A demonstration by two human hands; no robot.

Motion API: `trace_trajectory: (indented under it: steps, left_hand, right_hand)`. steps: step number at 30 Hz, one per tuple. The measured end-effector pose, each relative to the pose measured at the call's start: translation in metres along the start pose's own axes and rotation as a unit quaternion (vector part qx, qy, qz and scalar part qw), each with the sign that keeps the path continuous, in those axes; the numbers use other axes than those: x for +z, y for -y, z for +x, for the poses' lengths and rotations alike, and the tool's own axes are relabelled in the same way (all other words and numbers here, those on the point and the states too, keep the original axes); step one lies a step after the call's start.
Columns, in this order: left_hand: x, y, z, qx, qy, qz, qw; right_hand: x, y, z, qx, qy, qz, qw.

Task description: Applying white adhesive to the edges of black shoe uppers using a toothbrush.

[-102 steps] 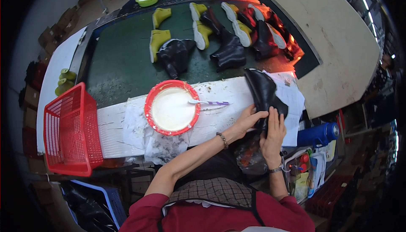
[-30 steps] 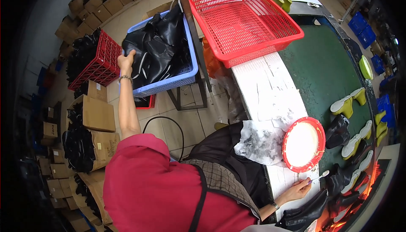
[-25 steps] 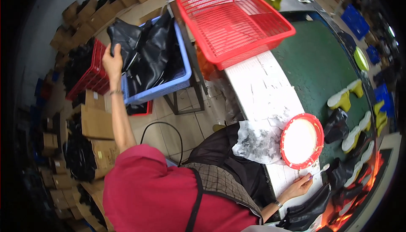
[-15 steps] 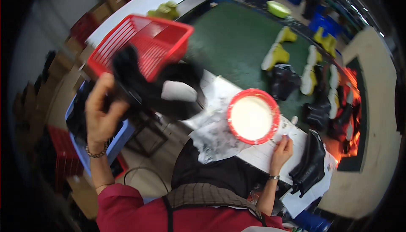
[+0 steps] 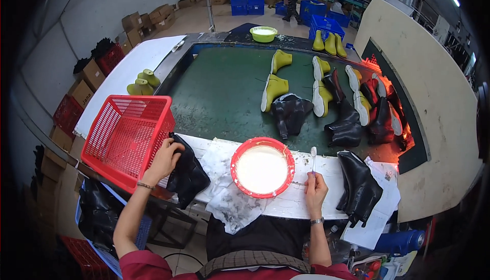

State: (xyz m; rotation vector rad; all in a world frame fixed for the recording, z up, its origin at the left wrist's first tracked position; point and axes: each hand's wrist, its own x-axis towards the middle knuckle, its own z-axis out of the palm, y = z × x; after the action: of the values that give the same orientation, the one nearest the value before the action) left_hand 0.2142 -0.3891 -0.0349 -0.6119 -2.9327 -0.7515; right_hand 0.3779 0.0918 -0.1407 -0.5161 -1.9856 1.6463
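My left hand [image 5: 164,158] grips the top of a black leather boot upper [image 5: 188,177], which stands at the bench's near edge beside the red basket. My right hand [image 5: 316,192] is closed round a small toothbrush [image 5: 313,153], its pale head pointing up and away from me. Between my hands sits a red-rimmed bowl [image 5: 235,163] of thick white liquid. A crumpled, stained white cloth [image 5: 232,211] lies left of the bowl and hangs over the edge. To the right of my right hand rests another black boot upper [image 5: 359,184] on paper.
The red plastic basket [image 5: 166,114] stands at left. Across the green conveyor belt [image 5: 219,83] are yellow boot lasts [image 5: 275,88] with white soles, among black uppers [image 5: 344,124]. At right, a board [image 5: 449,142] frames a glowing red opening. A green bowl [image 5: 263,34] stands at the back.
My left hand has brought the black boot upper down from in front of the basket to the bench edge. My right hand's toothbrush now shows plainly. The view has tilted up.
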Motion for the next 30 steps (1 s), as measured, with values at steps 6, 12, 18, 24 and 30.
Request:
trace_trajectory:
  steps: [6, 12, 18, 24, 30]
  left_hand:
    - [0.066, -0.023, 0.024, -0.202, -0.104, 0.129, 0.965]
    - [0.074, -0.041, 0.039, -0.237, -0.115, 0.057, 0.963]
    - [0.083, -0.02, 0.034, -0.214, -0.162, -0.025, 0.963]
    - [0.033, -0.061, 0.032, -0.137, -0.144, -0.07, 0.978]
    - [-0.015, -0.025, 0.07, -0.103, -0.159, -0.275, 0.943]
  right_hand:
    - [0.005, 0.001, 0.006, 0.001, 0.01, 0.012, 1.0]
    - [0.003, 0.002, 0.0, 0.01, 0.004, 0.017, 1.0]
    - [0.002, 0.005, -0.006, 0.018, 0.003, 0.016, 1.0]
    - [-0.003, 0.015, 0.014, -0.038, 0.044, -0.032, 0.998]
    - [-0.003, 0.083, 0.025, -0.186, 0.072, -0.217, 0.956]
